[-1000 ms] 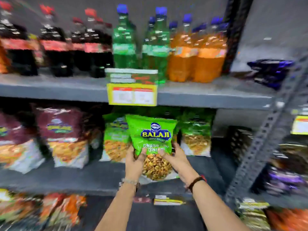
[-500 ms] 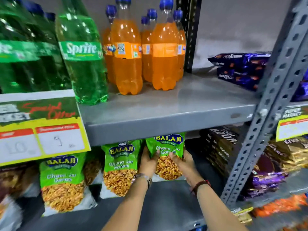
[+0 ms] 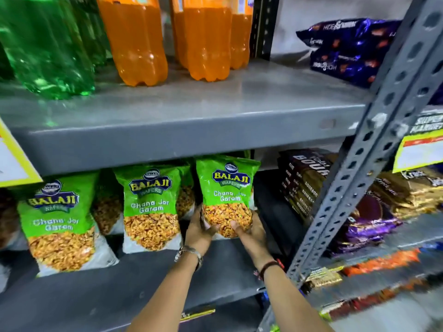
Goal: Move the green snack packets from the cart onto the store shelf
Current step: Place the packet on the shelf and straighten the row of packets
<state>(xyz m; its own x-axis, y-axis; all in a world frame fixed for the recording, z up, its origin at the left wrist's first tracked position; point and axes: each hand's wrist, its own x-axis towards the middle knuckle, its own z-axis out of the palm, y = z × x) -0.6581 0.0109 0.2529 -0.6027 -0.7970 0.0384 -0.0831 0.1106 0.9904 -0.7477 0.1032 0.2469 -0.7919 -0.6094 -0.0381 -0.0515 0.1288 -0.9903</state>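
Observation:
A green Balaji snack packet stands upright at the right end of the row on the grey middle shelf. My left hand grips its lower left side and my right hand cups its lower right corner. Two more green packets stand to the left: one in the middle and one at the far left, with others partly hidden behind them. The cart is out of view.
Orange soda bottles and green bottles stand on the upper shelf. Brown biscuit packs lie right of the held packet. A perforated grey upright slants down the right. A yellow price tag hangs at left.
The view has moved closer and to the right. Both hands have carried the green packet back under the upper shelf and stood it at the right end of the row.

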